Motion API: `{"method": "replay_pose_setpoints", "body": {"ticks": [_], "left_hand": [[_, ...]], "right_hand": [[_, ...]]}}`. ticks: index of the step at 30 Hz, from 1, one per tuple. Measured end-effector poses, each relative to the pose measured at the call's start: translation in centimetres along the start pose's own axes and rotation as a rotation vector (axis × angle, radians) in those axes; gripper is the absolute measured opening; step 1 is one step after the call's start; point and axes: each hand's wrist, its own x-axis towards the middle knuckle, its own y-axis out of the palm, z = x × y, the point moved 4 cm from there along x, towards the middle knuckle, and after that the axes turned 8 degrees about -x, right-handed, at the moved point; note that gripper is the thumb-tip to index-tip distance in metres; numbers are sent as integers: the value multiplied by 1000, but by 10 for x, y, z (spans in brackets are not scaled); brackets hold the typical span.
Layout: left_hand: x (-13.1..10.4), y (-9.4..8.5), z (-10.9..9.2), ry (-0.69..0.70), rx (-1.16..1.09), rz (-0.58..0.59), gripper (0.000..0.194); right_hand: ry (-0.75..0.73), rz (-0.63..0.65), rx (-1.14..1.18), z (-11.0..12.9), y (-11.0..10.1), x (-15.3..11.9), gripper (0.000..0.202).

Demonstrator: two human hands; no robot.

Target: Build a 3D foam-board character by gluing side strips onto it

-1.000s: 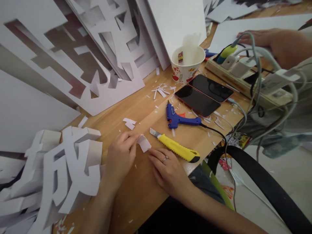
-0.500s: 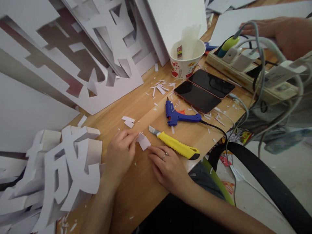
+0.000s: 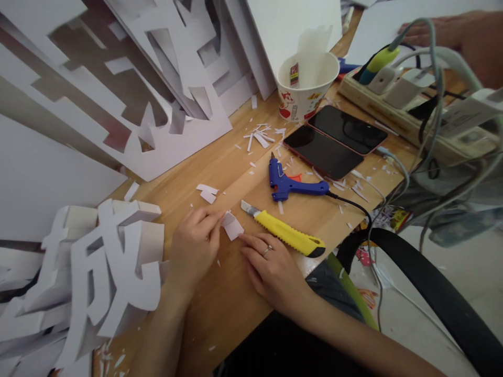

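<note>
A small creased piece of white paper or card [image 3: 233,226] is on the wooden table in front of me. My left hand [image 3: 196,238] is closed, its thumb and forefinger pinching the piece at its upper left edge. Beside its lower right corner, my right hand [image 3: 273,267] rests with fingers laid out on the table, a ring on one of them. Its fingertips touch or nearly touch that corner. A yellow utility knife [image 3: 288,233], blade out, lies just above my right hand. Beyond it is a blue glue gun [image 3: 296,186]. Two loose white scraps [image 3: 207,193] lie above my left hand.
White cut-out letters [image 3: 129,262] stand at left, cut-through white boards [image 3: 188,125] behind. Farther back are a paper cup [image 3: 301,99], two phones [image 3: 324,152] and a power strip [image 3: 416,110] with cables. Another person's hand [image 3: 440,31] rests at upper right. A chair arm [image 3: 424,283] curves at right.
The view has shifted slightly, so the cup, phones and power strip appear farther right and higher. Both my hands and the white piece stay almost in place.
</note>
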Motion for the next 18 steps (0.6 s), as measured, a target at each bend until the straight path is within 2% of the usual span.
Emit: {"method": "replay_pose_setpoints", "body": {"ticks": [18], "left_hand": [[-3,-1,-1,-14,1,-8,20]], "right_hand": [[0,18,5,1,-2,1,25]]}}
